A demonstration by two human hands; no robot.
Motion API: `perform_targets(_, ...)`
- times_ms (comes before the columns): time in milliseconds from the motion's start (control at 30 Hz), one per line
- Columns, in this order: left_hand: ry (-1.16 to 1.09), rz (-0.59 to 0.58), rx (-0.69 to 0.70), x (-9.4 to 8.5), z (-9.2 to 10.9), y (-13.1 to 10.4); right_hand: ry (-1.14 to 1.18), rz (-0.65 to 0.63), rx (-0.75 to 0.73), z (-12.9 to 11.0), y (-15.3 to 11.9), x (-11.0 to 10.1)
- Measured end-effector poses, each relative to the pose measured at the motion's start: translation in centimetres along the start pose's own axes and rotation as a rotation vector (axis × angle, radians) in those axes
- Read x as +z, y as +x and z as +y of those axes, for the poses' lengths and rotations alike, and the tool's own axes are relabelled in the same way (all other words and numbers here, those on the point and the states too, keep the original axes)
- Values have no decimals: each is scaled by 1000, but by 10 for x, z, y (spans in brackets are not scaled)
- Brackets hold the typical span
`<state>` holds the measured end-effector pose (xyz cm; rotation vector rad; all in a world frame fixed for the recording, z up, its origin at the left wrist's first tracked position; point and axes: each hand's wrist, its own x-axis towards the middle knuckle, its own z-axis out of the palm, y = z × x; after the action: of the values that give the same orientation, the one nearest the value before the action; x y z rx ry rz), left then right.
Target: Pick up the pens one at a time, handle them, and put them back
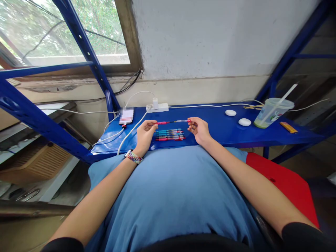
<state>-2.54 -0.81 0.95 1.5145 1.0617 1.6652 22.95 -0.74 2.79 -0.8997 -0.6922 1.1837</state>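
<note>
While the left hand (146,134) pinches the pink end of a pen (173,121) and the right hand (198,130) pinches its other end, the pen lies level just above a row of pens (170,134) on the blue shelf (223,129), with a cup (271,112) at three o'clock.

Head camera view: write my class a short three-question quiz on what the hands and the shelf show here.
1. True or false: both hands hold one pen between them.
2. Where do the other pens lie? A) in the cup B) on the blue shelf under the hands C) on the red seat
3. Which wrist wears a patterned band?

Key: 1 true: left hand and right hand each take an end. 2 B. 3 left.
</note>
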Motion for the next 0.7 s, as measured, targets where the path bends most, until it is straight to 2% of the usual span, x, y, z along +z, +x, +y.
perform_targets(600, 1, 9, 5, 0, 2, -1, -18, 25, -23, -1, -1, 1)
perform_targets(700, 29, -49, 17, 1, 6, -3, -67, -84, -41, -1, -4, 1)
